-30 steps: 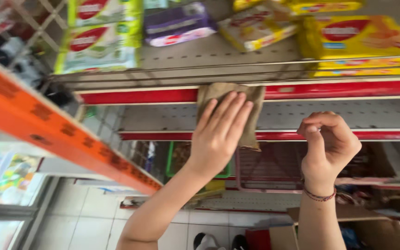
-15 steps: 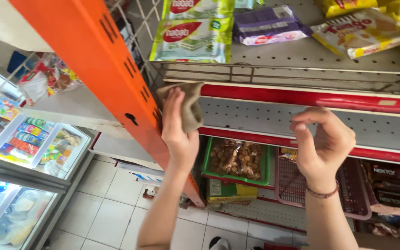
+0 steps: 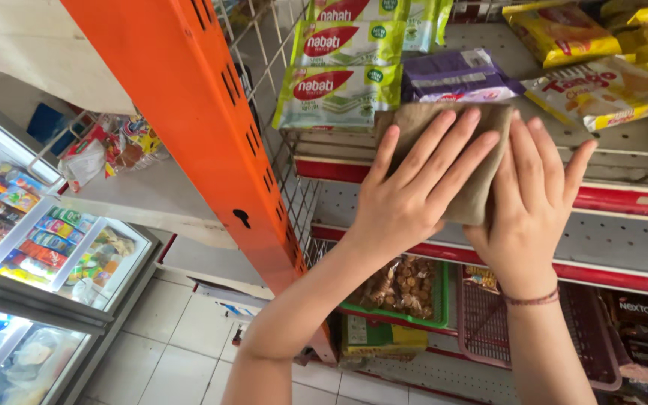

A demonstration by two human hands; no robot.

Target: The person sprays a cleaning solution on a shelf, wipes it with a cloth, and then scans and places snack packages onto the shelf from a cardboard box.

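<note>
both flat hands, left hand [image 3: 406, 199] and right hand [image 3: 530, 199], press brown cloth [image 3: 481, 161] against shelf edge [image 3: 624, 202] beside orange post [image 3: 189, 127].

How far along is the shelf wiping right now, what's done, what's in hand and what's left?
Done: cannot tell which parts are already wiped. In hand: the left hand and right hand both press a brown cloth against the front edge of the shelf holding snack packs. Left: the lower shelf and the orange post have no cloth on them.
</note>
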